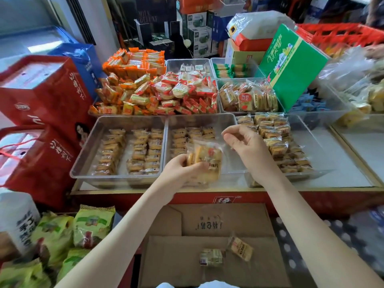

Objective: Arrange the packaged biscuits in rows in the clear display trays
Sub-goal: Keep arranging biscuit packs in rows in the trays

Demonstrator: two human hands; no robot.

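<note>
Packets bunched in left hand grip, over middle tray near edge, long axis running into tray. Right hand above tray's bare right half, fingers loosely curled; any pinch unclear. It's nearer that gap.

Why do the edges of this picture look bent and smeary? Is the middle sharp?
Head view: the wide-angle lens bows the red boxes at the left; the corners smear; the biscuit pack in the left hand is blurred; the middle clear tray shows soft glare.
</note>
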